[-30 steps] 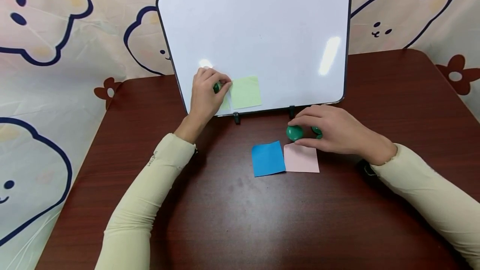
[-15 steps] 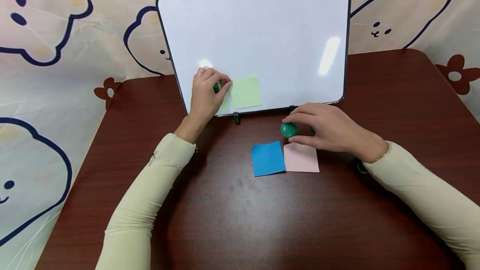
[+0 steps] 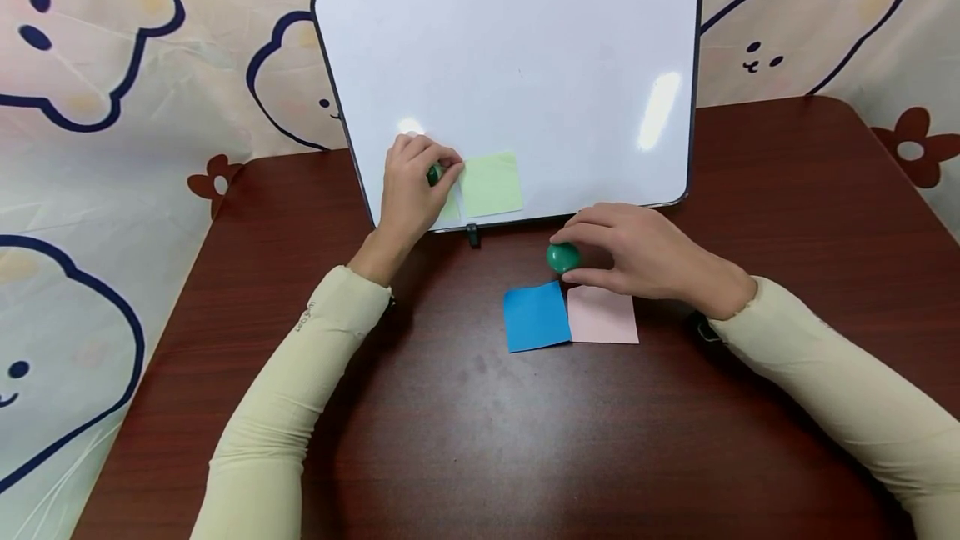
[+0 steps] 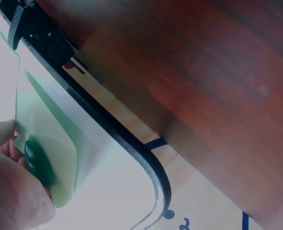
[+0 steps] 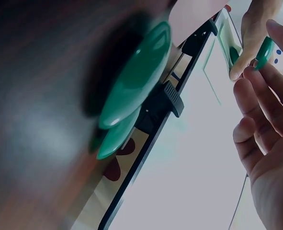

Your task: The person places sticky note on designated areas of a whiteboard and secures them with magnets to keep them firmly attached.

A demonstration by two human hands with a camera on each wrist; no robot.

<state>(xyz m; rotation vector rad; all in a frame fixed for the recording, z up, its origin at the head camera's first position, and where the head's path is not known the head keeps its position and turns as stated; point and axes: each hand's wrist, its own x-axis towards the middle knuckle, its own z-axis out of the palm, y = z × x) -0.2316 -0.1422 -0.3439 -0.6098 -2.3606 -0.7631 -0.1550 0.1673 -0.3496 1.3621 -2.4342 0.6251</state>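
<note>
In the head view my left hand (image 3: pixel 415 182) is at the whiteboard's lower left. Its thumb and fingertips pinch the upper corner of a pale green sticky note (image 4: pixel 45 115). A green oval magnet (image 4: pixel 38 161) lies over that note, partly behind the hand. Beside it, a second pale green sticky note (image 3: pixel 491 184) lies flat on the whiteboard (image 3: pixel 555 73). My right hand (image 3: pixel 637 252) holds another green magnet (image 3: pixel 563 257) between thumb and fingertips, over the table just beyond the blue sticky note (image 3: pixel 536 317) and the pink sticky note (image 3: pixel 602 315).
Two more green magnets (image 5: pixel 139 79) lie on the table in the right wrist view; the right hand hides them from the head camera. Black clip feet (image 3: pixel 473 236) support the board's lower edge. A cartoon-printed cloth (image 3: pixel 67 182) hangs behind the dark wooden table (image 3: pixel 480 440).
My right hand has moved left and slightly toward the board, carrying the green magnet. The left hand has stayed in place at the sticky note.
</note>
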